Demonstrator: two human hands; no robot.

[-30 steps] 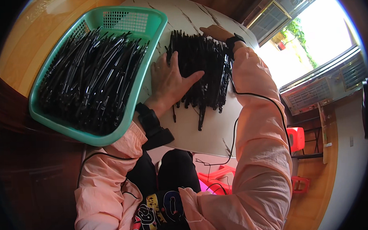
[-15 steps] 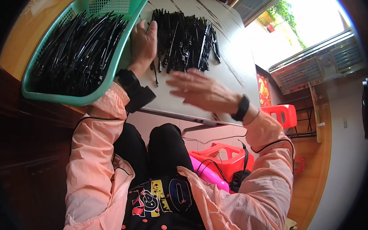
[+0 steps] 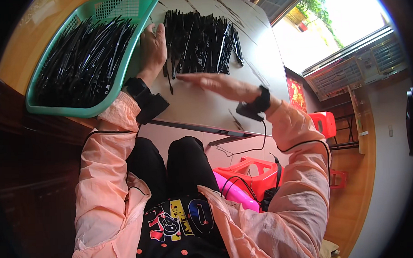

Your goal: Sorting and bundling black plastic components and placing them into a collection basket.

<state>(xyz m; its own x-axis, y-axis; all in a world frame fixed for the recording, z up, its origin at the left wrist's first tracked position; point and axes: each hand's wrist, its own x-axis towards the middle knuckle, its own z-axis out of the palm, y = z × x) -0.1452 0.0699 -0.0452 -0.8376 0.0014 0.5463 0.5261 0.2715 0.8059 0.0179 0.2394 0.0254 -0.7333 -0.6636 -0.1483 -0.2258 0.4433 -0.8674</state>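
Note:
A pile of thin black stick-like pieces [image 3: 199, 43], shiny and of unclear kind, lies on the pale marbled table [image 3: 254, 59]. My left hand [image 3: 153, 51] stands upright at the pile's left side, fingers stretched and thumb up, with nothing held. Flat and stretched, my right hand [image 3: 218, 85] lies across the near ends of the pile; its fingers point left and it grips nothing. One loose piece sticks out toward me between the two hands. To the left, a green plastic basket [image 3: 32, 96] holds many more such black pieces.
Below the table's front edge are a red plastic stool [image 3: 258, 172], a bright pink object [image 3: 238, 196] and a dark cable [image 3: 243, 151]. Another red stool [image 3: 323, 124] stands at the right. A bright window [image 3: 343, 15] is at the far right.
My right hand has turned edge-on and moved slightly, now close along the pile's near ends. My left hand stays at the pile's left side. The pile looks a little more even at its near ends.

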